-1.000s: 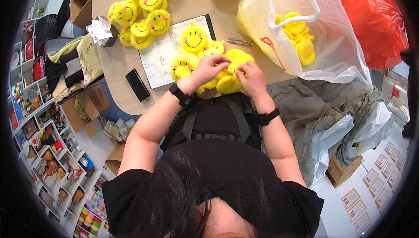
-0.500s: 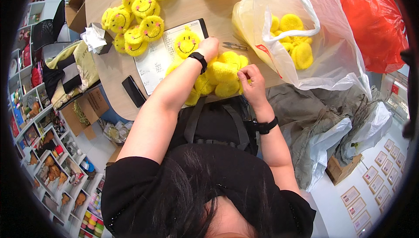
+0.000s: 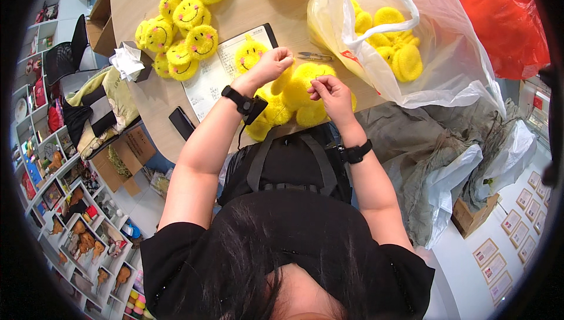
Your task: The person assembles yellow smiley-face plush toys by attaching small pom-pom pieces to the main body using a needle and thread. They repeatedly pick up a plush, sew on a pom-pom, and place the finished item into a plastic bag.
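Note:
My left hand (image 3: 273, 66) is pinched closed above the near edge of the table, beside a fuzzy yellow smiley face (image 3: 248, 56) lying on an open notebook (image 3: 204, 92). To its right, my right hand (image 3: 332, 96) has thumb and fingertips pressed together over a cluster of fuzzy yellow rounded pieces (image 3: 306, 111). Whatever is between the fingertips of either hand is too small to make out. Small thread snips (image 3: 315, 57) lie just beyond the hands. Part of the yellow cluster is hidden behind my left hand and wrist.
Several yellow smiley plushes (image 3: 191, 13) are heaped at the far left, near a black phone (image 3: 181, 122) and a tissue box (image 3: 140, 66). A translucent plastic bag (image 3: 445, 67) with yellow pieces stands on the right, before a red bag (image 3: 499, 20). Grey sheeting (image 3: 411, 144) hangs below.
My right hand has moved up and left, closer to my left hand. My left hand has shifted slightly left, and its forearm has swung left, uncovering more of the yellow cluster.

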`<action>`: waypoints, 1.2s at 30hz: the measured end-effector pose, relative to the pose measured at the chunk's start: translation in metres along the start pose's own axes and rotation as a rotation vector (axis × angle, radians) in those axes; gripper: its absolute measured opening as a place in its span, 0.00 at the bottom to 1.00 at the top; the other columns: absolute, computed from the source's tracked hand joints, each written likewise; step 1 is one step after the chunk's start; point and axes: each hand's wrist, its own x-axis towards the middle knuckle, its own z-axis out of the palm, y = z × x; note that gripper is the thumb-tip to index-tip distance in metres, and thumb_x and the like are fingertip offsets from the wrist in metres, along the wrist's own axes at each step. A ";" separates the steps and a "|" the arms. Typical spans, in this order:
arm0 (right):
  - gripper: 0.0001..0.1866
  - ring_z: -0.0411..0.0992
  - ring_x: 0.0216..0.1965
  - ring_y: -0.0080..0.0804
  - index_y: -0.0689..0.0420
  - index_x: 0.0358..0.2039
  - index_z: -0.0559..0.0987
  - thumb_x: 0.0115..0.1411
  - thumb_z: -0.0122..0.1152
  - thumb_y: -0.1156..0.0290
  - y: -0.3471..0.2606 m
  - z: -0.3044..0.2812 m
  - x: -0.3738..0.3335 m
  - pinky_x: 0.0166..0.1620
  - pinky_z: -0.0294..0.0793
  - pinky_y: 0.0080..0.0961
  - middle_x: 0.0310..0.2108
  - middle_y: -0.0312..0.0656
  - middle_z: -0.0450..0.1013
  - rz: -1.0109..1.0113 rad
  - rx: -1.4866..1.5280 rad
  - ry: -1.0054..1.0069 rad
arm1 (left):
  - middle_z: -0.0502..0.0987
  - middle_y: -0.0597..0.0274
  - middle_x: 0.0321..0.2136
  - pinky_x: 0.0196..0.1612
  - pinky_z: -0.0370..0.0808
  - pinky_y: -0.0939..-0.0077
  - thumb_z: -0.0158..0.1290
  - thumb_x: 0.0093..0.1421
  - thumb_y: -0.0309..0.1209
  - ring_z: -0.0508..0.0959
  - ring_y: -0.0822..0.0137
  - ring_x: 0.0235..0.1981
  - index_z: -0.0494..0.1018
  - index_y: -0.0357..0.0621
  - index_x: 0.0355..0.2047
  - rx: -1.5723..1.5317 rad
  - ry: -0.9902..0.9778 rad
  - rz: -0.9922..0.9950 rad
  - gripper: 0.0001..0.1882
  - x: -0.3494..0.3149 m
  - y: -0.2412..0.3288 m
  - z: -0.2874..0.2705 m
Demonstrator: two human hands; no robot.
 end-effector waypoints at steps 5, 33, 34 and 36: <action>0.06 0.74 0.26 0.20 0.63 0.38 0.78 0.66 0.58 0.73 0.003 0.006 0.002 0.33 0.75 0.17 0.28 0.39 0.78 -0.020 -0.001 -0.020 | 0.67 0.78 0.25 0.32 0.64 0.86 0.52 0.66 0.31 0.65 0.83 0.29 0.70 0.43 0.32 -0.010 -0.089 0.003 0.06 -0.027 0.019 0.004; 0.05 0.74 0.26 0.20 0.66 0.35 0.81 0.61 0.62 0.77 -0.048 0.005 -0.006 0.31 0.74 0.17 0.28 0.37 0.78 -0.187 -0.337 -0.001 | 0.77 0.72 0.25 0.23 0.68 0.87 0.58 0.64 0.30 0.71 0.82 0.21 0.79 0.39 0.39 -0.350 -0.333 -0.079 0.08 -0.057 0.024 0.046; 0.05 0.75 0.27 0.20 0.66 0.35 0.81 0.61 0.62 0.77 -0.047 0.007 -0.004 0.32 0.75 0.17 0.28 0.37 0.78 -0.168 -0.338 -0.009 | 0.77 0.72 0.25 0.23 0.68 0.86 0.57 0.64 0.31 0.71 0.82 0.21 0.79 0.39 0.37 -0.355 -0.292 -0.080 0.07 -0.060 0.023 0.046; 0.06 0.75 0.28 0.21 0.65 0.37 0.81 0.62 0.62 0.75 -0.044 0.013 0.007 0.34 0.75 0.18 0.30 0.38 0.78 -0.205 -0.341 -0.011 | 0.77 0.71 0.23 0.22 0.68 0.85 0.57 0.64 0.31 0.71 0.81 0.20 0.78 0.39 0.34 -0.371 -0.208 -0.074 0.07 -0.066 0.022 0.047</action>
